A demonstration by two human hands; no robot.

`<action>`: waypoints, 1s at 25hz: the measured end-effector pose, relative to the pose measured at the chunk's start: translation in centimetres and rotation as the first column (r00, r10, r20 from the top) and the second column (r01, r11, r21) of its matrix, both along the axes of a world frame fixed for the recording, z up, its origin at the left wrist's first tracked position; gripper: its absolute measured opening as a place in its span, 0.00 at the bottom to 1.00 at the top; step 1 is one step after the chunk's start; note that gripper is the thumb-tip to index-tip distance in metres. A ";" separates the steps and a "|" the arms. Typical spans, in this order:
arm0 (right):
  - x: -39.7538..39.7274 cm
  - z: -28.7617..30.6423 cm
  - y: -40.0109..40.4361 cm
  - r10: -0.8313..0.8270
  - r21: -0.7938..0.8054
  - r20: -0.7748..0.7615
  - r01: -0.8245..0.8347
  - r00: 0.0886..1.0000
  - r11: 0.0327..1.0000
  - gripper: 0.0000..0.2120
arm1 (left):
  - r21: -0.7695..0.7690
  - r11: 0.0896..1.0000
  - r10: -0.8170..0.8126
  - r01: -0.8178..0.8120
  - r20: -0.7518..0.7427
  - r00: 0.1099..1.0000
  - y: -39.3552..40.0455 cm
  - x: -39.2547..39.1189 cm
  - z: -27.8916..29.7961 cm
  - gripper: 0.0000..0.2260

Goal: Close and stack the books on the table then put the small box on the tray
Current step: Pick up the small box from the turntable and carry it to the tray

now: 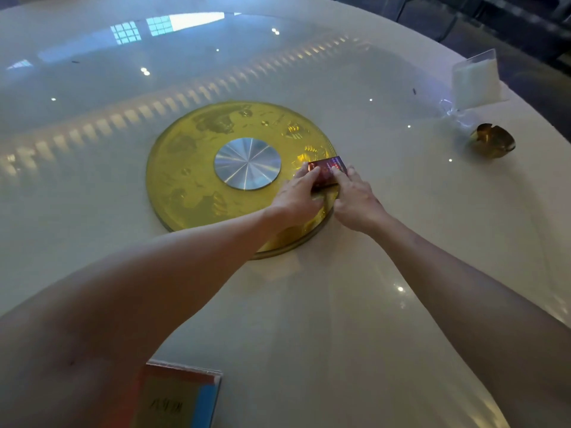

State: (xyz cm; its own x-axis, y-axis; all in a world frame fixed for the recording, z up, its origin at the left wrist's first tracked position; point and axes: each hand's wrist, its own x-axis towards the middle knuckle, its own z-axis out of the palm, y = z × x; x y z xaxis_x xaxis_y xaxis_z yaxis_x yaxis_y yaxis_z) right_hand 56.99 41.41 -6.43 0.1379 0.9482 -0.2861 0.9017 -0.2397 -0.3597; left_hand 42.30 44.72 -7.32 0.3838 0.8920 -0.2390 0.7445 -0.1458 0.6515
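A small dark red box (328, 171) lies on the right part of the round yellow tray (185, 180), which has a silver disc (247, 163) at its centre. My left hand (298, 196) rests on the box's left side with its fingers over the near left corner. My right hand (355, 196) touches the box's right side with its fingertips. Both hands hold the box between them. Closed books (179, 393) lie stacked at the table's near edge, partly hidden by my left forearm.
The white round table (401, 242) carries a clear stand with white napkins (474, 81) at the far right and a small gold bowl (492, 140) in front of it. Dark chairs stand beyond the far right edge.
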 end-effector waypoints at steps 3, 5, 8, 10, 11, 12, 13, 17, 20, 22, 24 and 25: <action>-0.1 -0.7 0.4 0.044 -0.073 0.068 -0.039 0.997 0.997 0.41 | 0.028 0.996 -0.079 0.083 -0.101 0.992 0.7 0.7 -0.8 0.31; -0.1 -1.4 0.0 0.049 0.001 0.101 -0.049 0.994 0.999 0.37 | 0.058 0.995 -0.069 0.077 -0.125 0.990 0.2 0.1 -1.1 0.30; -0.8 -2.0 -1.5 -0.028 0.263 -0.081 0.048 0.996 0.964 0.18 | 0.122 0.992 -0.024 0.023 0.007 1.000 -1.5 -1.1 -1.3 0.21; -2.2 -1.5 -2.7 -0.127 0.281 -0.208 0.183 0.970 0.942 0.10 | 0.076 0.995 0.053 -0.064 0.141 0.989 -2.6 -1.8 -0.8 0.13; -2.9 -1.5 -3.4 -0.175 0.255 -0.239 0.235 0.955 0.938 0.09 | 0.031 0.992 0.117 -0.125 0.187 0.975 -3.2 -2.2 -0.6 0.10; -3.8 -1.3 -4.2 -0.215 0.227 -0.263 0.277 0.941 0.934 0.07 | -0.015 0.981 0.194 -0.195 0.221 0.956 -3.6 -2.7 -0.3 0.09; -4.5 -1.2 -5.1 -0.250 0.202 -0.293 0.315 0.923 0.927 0.07 | -0.061 0.963 0.270 -0.264 0.242 0.932 -4.0 -3.3 -0.1 0.09; -7.2 0.4 -9.5 -0.343 0.063 -0.499 0.428 0.796 0.902 0.16 | -0.305 0.861 0.491 -0.406 0.299 0.818 -7.1 -7.3 1.3 0.21; -9.9 2.4 -12.5 -0.339 -0.014 -0.587 0.410 0.735 0.912 0.24 | -0.355 0.850 0.505 -0.389 0.340 0.794 -10.2 -10.9 2.8 0.22; -12.1 4.1 -14.5 -0.329 -0.049 -0.618 0.382 0.714 0.923 0.23 | -0.346 0.855 0.501 -0.386 0.358 0.788 -12.3 -13.6 4.1 0.18; -14.1 6.1 -16.1 -0.330 -0.063 -0.622 0.374 0.710 0.925 0.20 | -0.349 0.843 0.523 -0.408 0.359 0.773 -14.4 -16.1 5.9 0.16; -15.5 7.4 -17.4 -0.316 -0.060 -0.624 0.359 0.715 0.931 0.18 | -0.361 0.833 0.540 -0.418 0.367 0.758 -15.9 -17.8 7.1 0.16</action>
State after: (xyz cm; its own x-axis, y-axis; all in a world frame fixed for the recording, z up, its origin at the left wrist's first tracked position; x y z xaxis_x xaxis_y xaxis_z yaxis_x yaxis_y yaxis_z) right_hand 41.45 24.06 0.95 0.2675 0.8914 -0.3658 0.3422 -0.4427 -0.8288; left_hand 24.45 28.81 -0.25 0.0373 0.9216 -0.3862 0.2990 0.3585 0.8844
